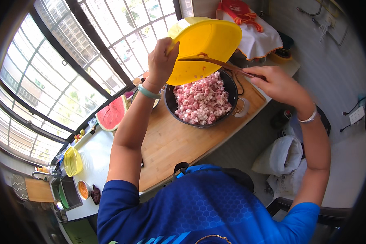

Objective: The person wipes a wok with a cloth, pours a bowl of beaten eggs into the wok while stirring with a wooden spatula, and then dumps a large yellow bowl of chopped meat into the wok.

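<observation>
My left hand (163, 58) grips the rim of a yellow plastic basin (222, 39), tipped on its side above a dark pot (170, 105). In my right hand (274, 82) is the handle of a wooden spatula (219, 63), its flat end against the basin's inner wall. A few small bits of meat cling to that wall. Diced raw pink-and-white meat (202, 100) is heaped in the pot. The pot stands on a large wooden cutting board (167, 146). The basin hides the pot's far side.
A cut watermelon (112, 113) leans by the barred window. Left along the counter are a yellow basket (73, 161), a bowl of orange food (84, 189) and a sink (71, 192). A white cloth with orange edging (247, 39) lies beyond the pot. A white sack (280, 155) stands right.
</observation>
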Motion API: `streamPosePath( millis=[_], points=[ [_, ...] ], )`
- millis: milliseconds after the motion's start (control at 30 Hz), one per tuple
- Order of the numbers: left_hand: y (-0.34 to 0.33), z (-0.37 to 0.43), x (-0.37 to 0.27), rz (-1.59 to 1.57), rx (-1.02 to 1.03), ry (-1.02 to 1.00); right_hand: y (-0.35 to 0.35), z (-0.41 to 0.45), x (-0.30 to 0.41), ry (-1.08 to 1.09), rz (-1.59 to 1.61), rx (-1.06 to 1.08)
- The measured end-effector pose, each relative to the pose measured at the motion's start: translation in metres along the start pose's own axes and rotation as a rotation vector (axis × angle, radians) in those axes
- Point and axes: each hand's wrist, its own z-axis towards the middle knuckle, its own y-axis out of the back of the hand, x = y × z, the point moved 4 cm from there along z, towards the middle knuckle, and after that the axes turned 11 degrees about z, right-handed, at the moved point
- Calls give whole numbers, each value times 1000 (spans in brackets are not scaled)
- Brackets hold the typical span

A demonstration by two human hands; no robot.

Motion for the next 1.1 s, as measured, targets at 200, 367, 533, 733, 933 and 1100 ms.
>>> streamPosePath(
  millis=[200,367,533,733,933,1100],
  points=[
    [4,10,4,82,-37,-108,-20,-5,-27,74,53,73],
    [16,16,18,121,-56,6,-8,-38,-20,-60,-179,146],
    [6,13,15,92,-41,42,-15,-19,-11,30,-52,1],
    [9,11,13,63,-84,4,-22,-23,-26,68,-46,36],
    [9,8,18,35,-93,65,-7,-42,-17,-61,-163,43],
    [5,8,13,12,-103,79,-20,-28,-15,147,-10,-72]
  ],
)
